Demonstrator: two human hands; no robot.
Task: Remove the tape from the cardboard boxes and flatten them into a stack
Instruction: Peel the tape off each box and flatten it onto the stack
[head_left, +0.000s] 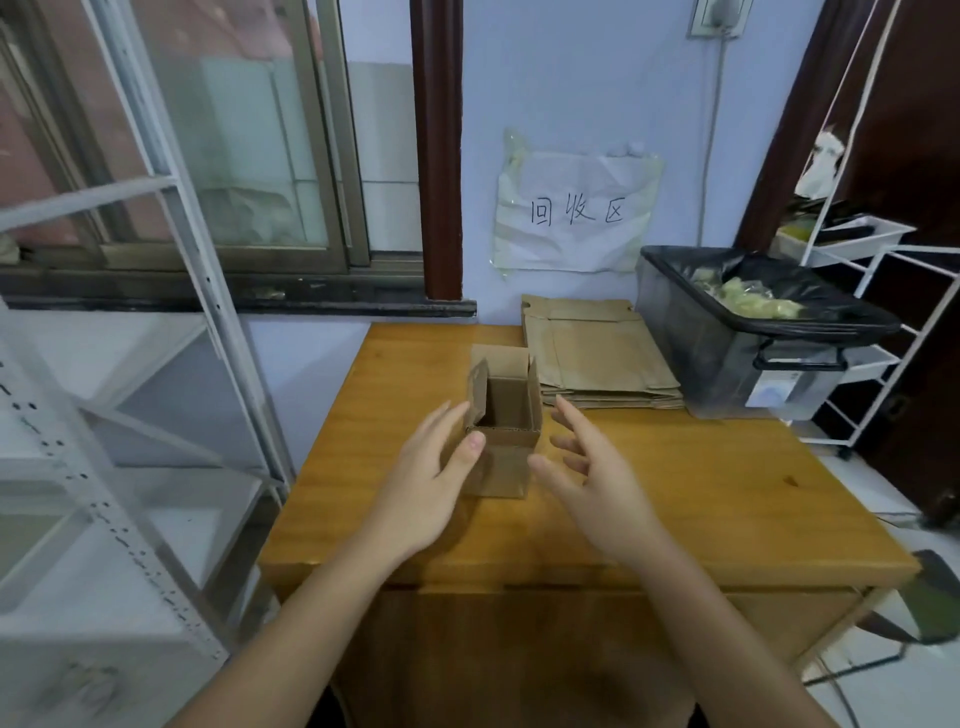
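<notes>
Box: a small cardboard box (506, 431) stands upright near the middle of the wooden tabletop (701, 493), its top flaps open and standing up
Left hand: the left hand (431, 483) is at the left side of the box, fingers straight and spread wide, thumb tip touching the front top corner of the box; it grips nothing
Right hand: the right hand (592, 478) hovers just beside the right side of the box, fingers relaxed and apart, holding nothing; contact with the box cannot be told
Stack: flattened cardboard boxes (597, 358) lie in a pile at the back of the tabletop, against the wall, just behind and right of the box
Bin: a grey bin (727, 364) lined with a black bag stands right of the stack, with yellowish crumpled material inside
Wall: a paper sign (576, 213) with handwritten characters is taped above the stack
</notes>
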